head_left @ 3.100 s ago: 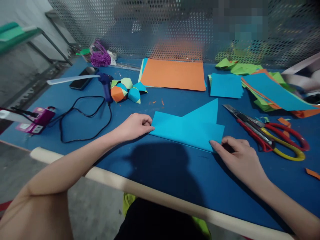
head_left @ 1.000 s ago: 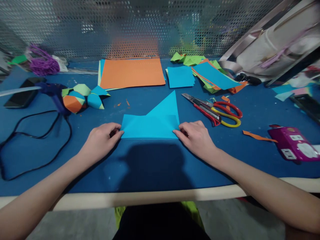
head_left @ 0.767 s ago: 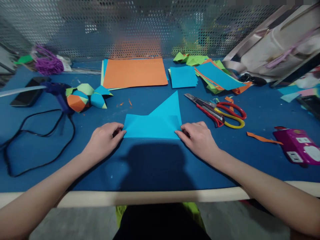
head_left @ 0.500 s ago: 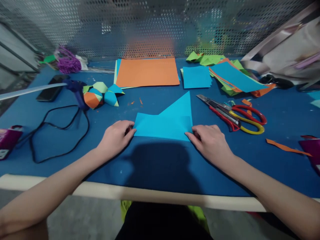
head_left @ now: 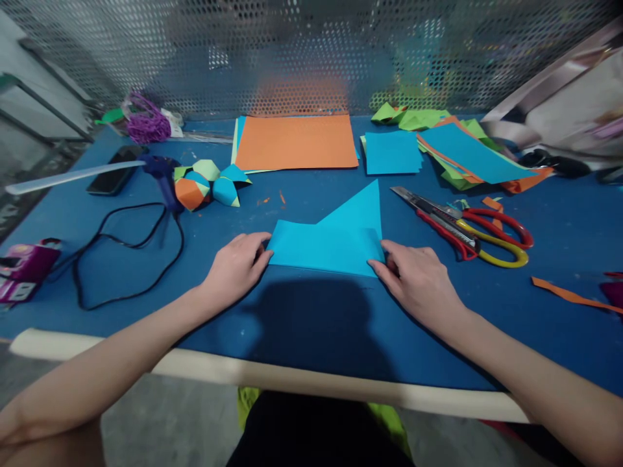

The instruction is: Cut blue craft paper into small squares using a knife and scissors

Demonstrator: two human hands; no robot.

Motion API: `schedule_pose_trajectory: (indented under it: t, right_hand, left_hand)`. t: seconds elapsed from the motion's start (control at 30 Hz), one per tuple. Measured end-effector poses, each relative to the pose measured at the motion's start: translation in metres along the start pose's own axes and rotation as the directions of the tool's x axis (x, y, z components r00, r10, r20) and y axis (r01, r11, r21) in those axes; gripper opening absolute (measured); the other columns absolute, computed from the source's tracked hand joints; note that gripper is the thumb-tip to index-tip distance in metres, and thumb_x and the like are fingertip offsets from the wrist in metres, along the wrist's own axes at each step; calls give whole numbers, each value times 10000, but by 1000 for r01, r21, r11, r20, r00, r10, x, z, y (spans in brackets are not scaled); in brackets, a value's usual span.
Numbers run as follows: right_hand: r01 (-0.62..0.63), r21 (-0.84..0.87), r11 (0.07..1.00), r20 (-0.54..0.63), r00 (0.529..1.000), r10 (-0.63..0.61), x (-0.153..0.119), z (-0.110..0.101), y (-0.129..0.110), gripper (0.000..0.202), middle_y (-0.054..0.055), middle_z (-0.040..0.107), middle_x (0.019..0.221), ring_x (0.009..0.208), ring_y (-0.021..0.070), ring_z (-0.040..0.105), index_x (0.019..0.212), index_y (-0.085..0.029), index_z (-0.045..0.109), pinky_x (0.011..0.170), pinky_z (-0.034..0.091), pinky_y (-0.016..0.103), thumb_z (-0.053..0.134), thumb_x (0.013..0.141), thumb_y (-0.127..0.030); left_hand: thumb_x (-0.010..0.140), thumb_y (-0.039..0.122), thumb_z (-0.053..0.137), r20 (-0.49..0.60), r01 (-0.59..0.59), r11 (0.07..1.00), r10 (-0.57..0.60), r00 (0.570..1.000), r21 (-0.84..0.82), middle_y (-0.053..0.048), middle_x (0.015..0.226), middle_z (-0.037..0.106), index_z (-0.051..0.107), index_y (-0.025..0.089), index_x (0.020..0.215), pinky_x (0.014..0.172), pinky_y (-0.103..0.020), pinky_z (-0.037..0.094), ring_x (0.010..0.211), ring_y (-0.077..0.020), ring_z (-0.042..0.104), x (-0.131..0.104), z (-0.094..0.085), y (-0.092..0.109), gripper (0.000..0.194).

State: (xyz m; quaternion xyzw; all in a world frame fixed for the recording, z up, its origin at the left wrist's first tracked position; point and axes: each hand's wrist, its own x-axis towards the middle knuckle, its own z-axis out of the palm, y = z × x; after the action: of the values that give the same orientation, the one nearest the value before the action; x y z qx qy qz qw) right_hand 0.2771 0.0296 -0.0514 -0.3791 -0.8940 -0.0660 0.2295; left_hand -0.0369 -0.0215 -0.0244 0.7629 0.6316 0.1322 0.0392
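A blue sheet of paper (head_left: 324, 246), folded over along its near side, lies on the blue table in front of me. One pointed corner of it sticks up and away at the right. My left hand (head_left: 237, 263) pinches the sheet's left end between thumb and fingers. At the right end, my right hand (head_left: 413, 275) pinches the lower corner with thumb and index finger. To the right of the paper lie a box cutter (head_left: 438, 217) and scissors (head_left: 501, 243) with red and yellow handles, partly overlapping.
Behind are an orange paper stack (head_left: 296, 143), blue squares (head_left: 393, 153) and cut sheets (head_left: 479, 152) against a perforated metal panel (head_left: 302, 58). On the left sit folded paper shapes (head_left: 207, 181), a glue gun (head_left: 163, 175) with its cord, a phone (head_left: 114, 172) and purple material (head_left: 148, 123).
The whole view has shifted slightly, so things appear a little further right. Both hands keep their pinch on the blue paper, whose fold looks the same.
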Motion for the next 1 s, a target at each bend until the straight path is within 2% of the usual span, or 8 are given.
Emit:
schedule_pose_trajectory:
  t: [0.37,0.53,0.67,0.77,1.0]
  right_hand:
    - [-21,-13,1000,27,999,22,-2,0,-1,410,73,653,716,618,216,598,1211,-45,543,642,397,346,398,1008,-371]
    - [-16,-18,1000,18,1000,17,-2,0,-1,433,67,650,716,625,219,600,1272,-30,508,640,410,347,412,1002,-355]
    - [-11,-21,1000,13,1000,12,-2,-1,-1,429,68,652,720,619,216,599,1284,-27,504,644,421,349,428,997,-338]
    - [-13,-16,1000,16,1000,14,-2,-1,-1,426,68,653,720,617,216,598,1283,-23,502,641,420,350,433,996,-330]
    - [-21,-22,1000,11,1000,21,-2,0,-1,411,65,663,731,639,210,607,1298,-59,485,656,417,341,408,1003,-336]
  left_hand:
    - [938,241,484,-25,-31,999,32,999,40,-51,844,655,520,133,1217,758,-351,511,850,-233,623,-1,4,0,301]
    - [946,242,476,-37,-57,996,59,998,63,-53,845,647,517,135,1189,730,-333,501,840,-229,612,-1,5,-1,268]
    - [972,248,431,-30,-127,983,132,991,131,-65,856,650,576,156,1057,702,-313,477,810,-216,585,-1,4,-2,192]
    - [988,225,387,-31,-201,964,209,977,174,-73,839,645,616,158,965,699,-308,462,794,-212,554,-1,4,-3,240]
    - [980,193,386,1,-284,918,295,956,278,-75,789,603,675,158,959,631,-302,421,742,-211,494,0,3,-4,292]
